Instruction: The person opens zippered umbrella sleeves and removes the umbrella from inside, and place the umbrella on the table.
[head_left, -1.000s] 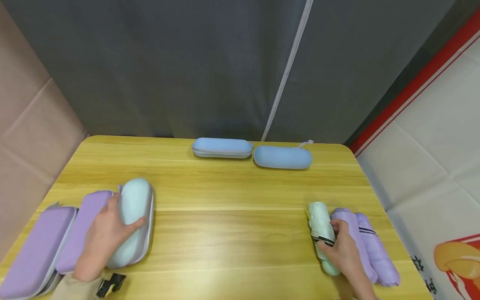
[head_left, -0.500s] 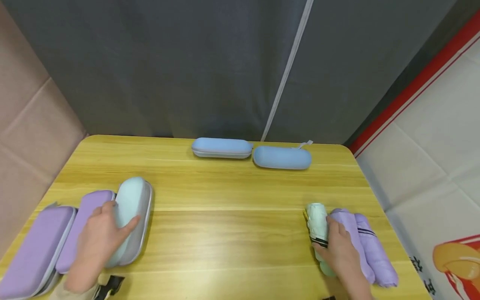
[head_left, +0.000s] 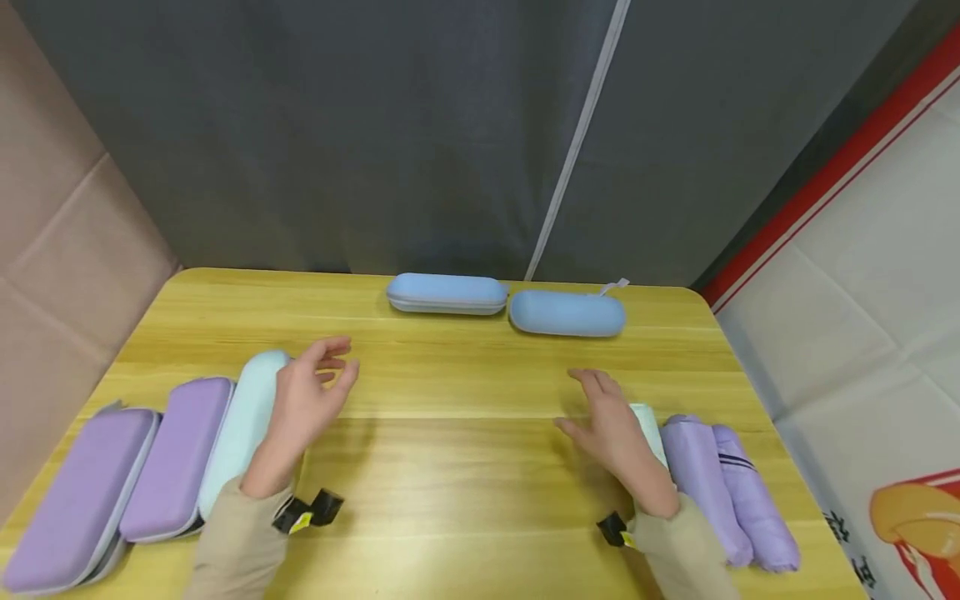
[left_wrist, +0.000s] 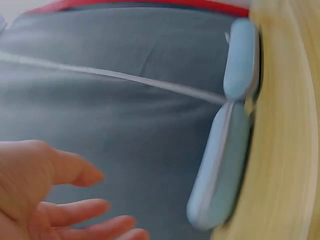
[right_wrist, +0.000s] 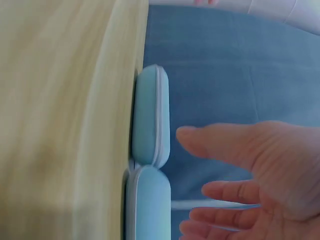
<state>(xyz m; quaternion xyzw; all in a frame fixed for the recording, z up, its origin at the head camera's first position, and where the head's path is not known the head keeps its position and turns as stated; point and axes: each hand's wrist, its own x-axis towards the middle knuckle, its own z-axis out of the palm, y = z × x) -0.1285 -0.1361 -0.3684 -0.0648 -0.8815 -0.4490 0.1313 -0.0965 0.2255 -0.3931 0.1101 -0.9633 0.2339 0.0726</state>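
In the head view my left hand (head_left: 311, 400) is above the table, just right of the pale mint zippered case (head_left: 243, 425), its fingers loosely bent around nothing. Two purple zippered cases (head_left: 180, 458) lie beside the mint one on the left. My right hand (head_left: 617, 429) hovers with fingers spread and holds nothing. It partly hides a mint-green folded umbrella (head_left: 649, 429), which lies next to two purple folded umbrellas (head_left: 705, 479). Two blue zippered cases, a left one (head_left: 447, 294) and a right one (head_left: 567, 313), lie end to end ahead of both hands.
The wooden table (head_left: 465, 467) has its back edge against a dark grey curtain (head_left: 360, 142). Pinkish wall panels (head_left: 67, 217) stand at the left, and a white panel with a red border (head_left: 862, 283) at the right.
My left hand has come off the mint case and moved up and right. My right hand has left the green umbrella and moved forward and left. The cases and umbrellas stay in place.
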